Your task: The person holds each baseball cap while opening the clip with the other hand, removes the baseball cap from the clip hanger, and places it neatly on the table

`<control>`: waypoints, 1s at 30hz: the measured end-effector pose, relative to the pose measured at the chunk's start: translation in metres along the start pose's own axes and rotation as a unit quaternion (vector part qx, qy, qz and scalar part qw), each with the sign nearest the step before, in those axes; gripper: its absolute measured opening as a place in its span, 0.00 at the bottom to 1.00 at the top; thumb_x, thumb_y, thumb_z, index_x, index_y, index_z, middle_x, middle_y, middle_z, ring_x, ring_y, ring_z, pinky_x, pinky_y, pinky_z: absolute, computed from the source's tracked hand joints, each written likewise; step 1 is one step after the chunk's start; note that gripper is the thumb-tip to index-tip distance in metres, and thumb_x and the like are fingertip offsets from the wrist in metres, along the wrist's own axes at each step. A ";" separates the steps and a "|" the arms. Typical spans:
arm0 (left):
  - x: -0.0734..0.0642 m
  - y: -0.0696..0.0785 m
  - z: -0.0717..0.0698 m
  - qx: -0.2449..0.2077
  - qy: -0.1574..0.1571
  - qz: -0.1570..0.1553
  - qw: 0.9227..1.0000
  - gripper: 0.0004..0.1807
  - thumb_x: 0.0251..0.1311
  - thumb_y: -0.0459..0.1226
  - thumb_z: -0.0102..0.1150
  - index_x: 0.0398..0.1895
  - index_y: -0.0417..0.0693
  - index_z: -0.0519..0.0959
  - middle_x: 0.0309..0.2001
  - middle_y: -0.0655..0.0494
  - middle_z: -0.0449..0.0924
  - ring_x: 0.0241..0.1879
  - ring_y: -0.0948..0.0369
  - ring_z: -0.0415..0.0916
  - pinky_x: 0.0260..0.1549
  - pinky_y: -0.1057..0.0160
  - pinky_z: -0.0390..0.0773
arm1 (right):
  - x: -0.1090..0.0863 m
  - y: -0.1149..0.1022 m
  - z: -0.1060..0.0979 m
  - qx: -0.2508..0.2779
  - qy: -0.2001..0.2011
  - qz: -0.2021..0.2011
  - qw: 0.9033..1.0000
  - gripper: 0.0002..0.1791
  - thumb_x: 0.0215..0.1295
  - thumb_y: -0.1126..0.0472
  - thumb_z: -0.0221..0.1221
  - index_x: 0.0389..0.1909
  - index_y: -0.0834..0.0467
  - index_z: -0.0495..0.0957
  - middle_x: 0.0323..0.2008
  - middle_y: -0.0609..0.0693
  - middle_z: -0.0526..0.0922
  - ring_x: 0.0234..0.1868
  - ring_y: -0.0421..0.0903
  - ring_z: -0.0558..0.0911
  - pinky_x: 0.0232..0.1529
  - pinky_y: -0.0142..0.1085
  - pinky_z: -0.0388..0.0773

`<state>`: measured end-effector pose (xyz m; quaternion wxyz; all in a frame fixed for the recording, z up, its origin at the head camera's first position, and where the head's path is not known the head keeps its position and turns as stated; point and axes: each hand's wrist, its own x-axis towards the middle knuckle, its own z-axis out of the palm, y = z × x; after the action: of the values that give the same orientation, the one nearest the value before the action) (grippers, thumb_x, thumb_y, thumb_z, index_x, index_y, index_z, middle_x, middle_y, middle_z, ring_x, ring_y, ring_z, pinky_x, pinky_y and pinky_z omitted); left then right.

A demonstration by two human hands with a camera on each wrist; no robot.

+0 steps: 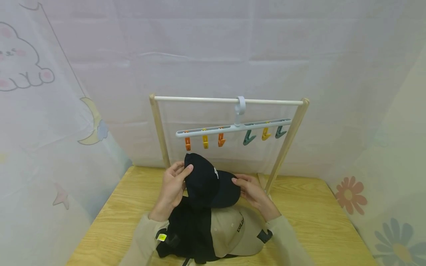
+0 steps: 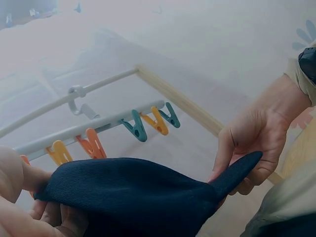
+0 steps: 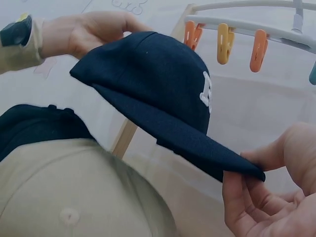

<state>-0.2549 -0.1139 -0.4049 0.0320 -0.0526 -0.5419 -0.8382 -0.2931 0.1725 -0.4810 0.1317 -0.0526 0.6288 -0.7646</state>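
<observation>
Both hands hold a dark baseball cap (image 1: 203, 181) with a small white emblem, raised just below the hanger's clips. My left hand (image 1: 173, 186) grips the back edge of its crown, thumb on the outside. The brim's tip is pinched between thumb and fingers of my right hand (image 1: 251, 190), seen closely in the right wrist view. Beneath lies a beige cap (image 1: 229, 229) with dark lettering, beside black fabric (image 1: 189, 229) that looks like another cap. A pale blue hanger (image 1: 229, 128) carries orange, yellow and green clips, among them an orange clip (image 1: 188, 143) close above the crown.
A wooden stand (image 1: 283, 155) with a white rail (image 1: 196, 99) holds the hanger by its hook (image 1: 240, 105). It stands at the back of the wooden table (image 1: 110, 221). Printed cloth (image 1: 213, 48) hangs behind and at the sides.
</observation>
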 end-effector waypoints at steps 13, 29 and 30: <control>-0.013 -0.005 0.011 0.013 -0.036 -0.025 0.999 0.09 0.76 0.30 0.61 0.53 0.40 0.75 0.43 0.56 0.84 0.40 0.60 0.82 0.38 0.63 0.84 | -0.023 0.000 -0.022 -0.020 0.013 0.007 1.000 0.34 0.80 0.62 0.59 0.77 0.73 0.59 0.46 0.43 0.86 0.41 0.39 0.87 0.45 0.32 0.85; -0.027 -0.015 0.030 0.003 -0.108 -0.034 0.994 0.06 0.75 0.29 0.60 0.48 0.48 0.77 0.38 0.60 0.81 0.37 0.63 0.78 0.35 0.65 0.82 | -0.059 -0.011 -0.047 -0.032 0.023 0.002 0.999 0.36 0.81 0.62 0.57 0.80 0.73 0.54 0.49 0.39 0.87 0.46 0.36 0.88 0.47 0.33 0.86; -0.028 -0.016 0.032 0.002 -0.109 -0.037 0.993 0.06 0.75 0.29 0.60 0.48 0.47 0.77 0.38 0.60 0.81 0.36 0.63 0.78 0.35 0.64 0.81 | -0.061 -0.011 -0.049 -0.032 0.024 0.001 0.999 0.37 0.81 0.63 0.57 0.80 0.73 0.53 0.49 0.39 0.87 0.46 0.36 0.88 0.47 0.33 0.86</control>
<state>-0.2277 -0.0784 -0.4100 -0.0583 -0.1238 -0.5451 -0.8272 -0.2481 0.2375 -0.4749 0.1158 -0.0374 0.6561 -0.7448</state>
